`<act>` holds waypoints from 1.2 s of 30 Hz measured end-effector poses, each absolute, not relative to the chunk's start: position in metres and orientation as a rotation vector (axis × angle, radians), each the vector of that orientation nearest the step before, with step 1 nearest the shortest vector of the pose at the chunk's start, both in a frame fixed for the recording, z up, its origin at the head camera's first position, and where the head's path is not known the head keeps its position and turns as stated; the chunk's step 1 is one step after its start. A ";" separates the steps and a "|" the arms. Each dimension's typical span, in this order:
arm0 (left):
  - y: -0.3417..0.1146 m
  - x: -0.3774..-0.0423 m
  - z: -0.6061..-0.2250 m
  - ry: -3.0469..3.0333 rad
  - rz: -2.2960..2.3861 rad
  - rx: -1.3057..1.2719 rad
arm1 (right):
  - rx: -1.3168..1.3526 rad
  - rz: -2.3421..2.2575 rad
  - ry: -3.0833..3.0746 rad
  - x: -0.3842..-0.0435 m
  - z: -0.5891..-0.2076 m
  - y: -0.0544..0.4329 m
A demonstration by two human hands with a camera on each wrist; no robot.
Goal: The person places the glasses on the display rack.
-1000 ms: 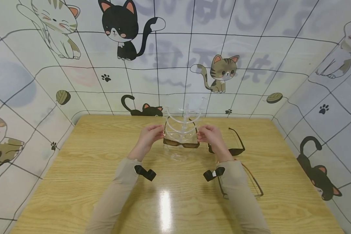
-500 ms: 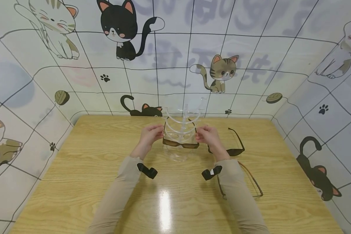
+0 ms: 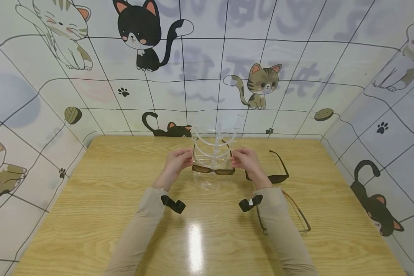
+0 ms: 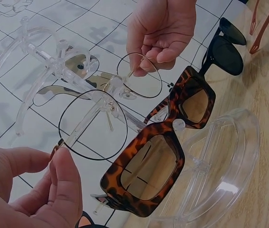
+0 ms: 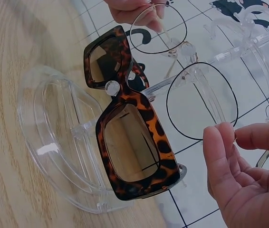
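Each hand pinches one end of a pair of thin black wire-rimmed clear glasses (image 4: 92, 124), held level against a middle arm of a clear acrylic tiered stand (image 3: 215, 134). My left hand (image 3: 189, 157) holds the left hinge between thumb and forefinger, seen close in the left wrist view (image 4: 56, 154). My right hand (image 3: 235, 156) holds the other hinge, seen in the right wrist view (image 5: 232, 137). Tortoiseshell sunglasses (image 3: 213, 169) hang on the stand's lowest arm, just below the wire glasses (image 5: 202, 99).
Black sunglasses (image 3: 277, 168) lie on the wooden table (image 3: 89, 199) right of the stand. A thin brown-framed pair (image 3: 298, 214) lies beside my right forearm. Walls with cat drawings close the table in on three sides.
Almost nothing: both hands keep their pinch on the wire glasses at the stand, and my forearms have shifted only slightly.
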State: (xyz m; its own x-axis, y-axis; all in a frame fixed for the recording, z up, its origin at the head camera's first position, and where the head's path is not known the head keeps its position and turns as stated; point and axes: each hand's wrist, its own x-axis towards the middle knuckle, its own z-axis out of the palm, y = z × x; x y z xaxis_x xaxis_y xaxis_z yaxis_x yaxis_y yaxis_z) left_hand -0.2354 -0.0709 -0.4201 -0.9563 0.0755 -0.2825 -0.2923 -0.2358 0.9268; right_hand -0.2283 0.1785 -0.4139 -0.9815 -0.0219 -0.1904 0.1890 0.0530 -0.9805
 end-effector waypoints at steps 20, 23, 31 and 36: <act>-0.075 -0.227 -0.420 1.832 2.277 -0.247 | 0.211 -1.938 2.238 -0.217 -0.409 0.183; -0.078 -0.221 -0.419 1.902 2.266 -0.236 | 0.211 -1.914 2.273 -0.210 -0.407 0.190; -0.075 -0.199 -0.420 1.992 2.258 -0.133 | 0.116 -1.911 2.341 -0.181 -0.398 0.218; -0.061 -0.184 -0.423 1.983 2.202 -0.004 | 0.072 -1.889 2.407 -0.164 -0.397 0.235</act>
